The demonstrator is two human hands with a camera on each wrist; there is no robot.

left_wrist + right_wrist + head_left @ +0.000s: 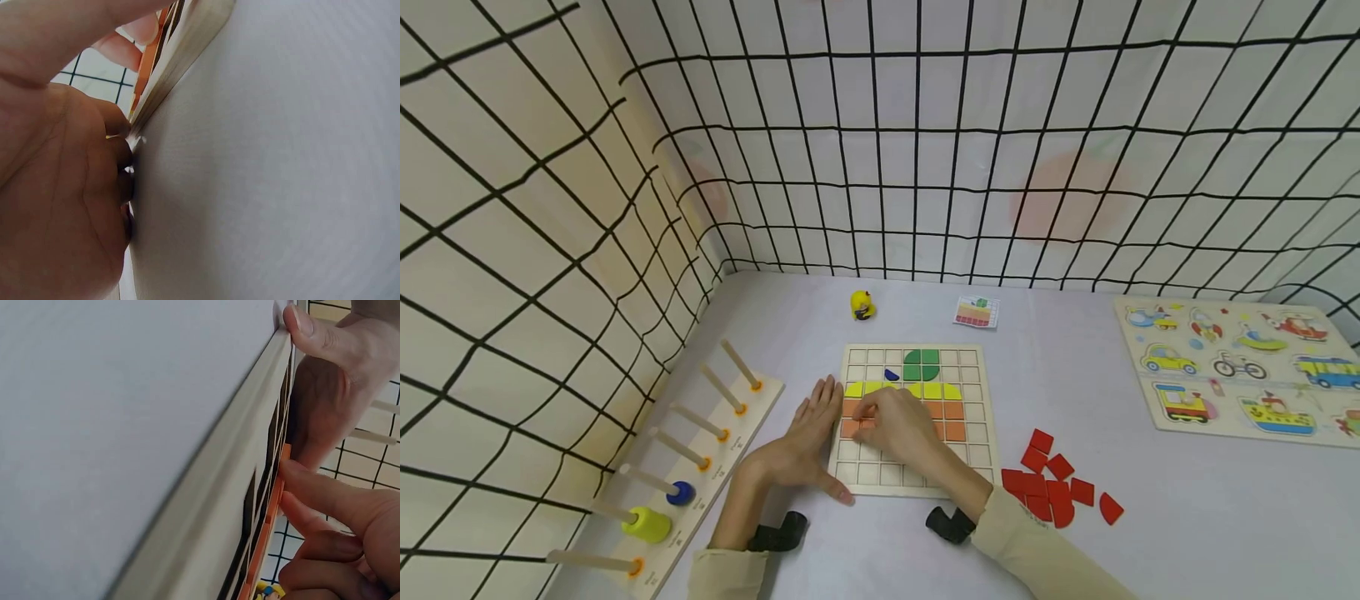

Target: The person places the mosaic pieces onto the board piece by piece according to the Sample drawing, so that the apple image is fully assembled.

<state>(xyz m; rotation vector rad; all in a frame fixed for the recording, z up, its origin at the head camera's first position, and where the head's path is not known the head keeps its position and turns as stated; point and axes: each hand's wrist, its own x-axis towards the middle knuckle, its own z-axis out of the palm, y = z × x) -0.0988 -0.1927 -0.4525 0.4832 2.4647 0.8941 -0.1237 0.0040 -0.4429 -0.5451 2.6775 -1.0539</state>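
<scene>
Orange tile [277, 486] pinched by R hand [898, 421]; peg-rack txt [700, 505] too small.

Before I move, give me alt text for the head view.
A person's right hand touches orange tiles on a gridded board, while the left hand rests at its left edge. Loose red pieces lie to the right, a peg stand to the left.

Left fingers [825, 400] straight, right fingers [869, 402] bent
</scene>
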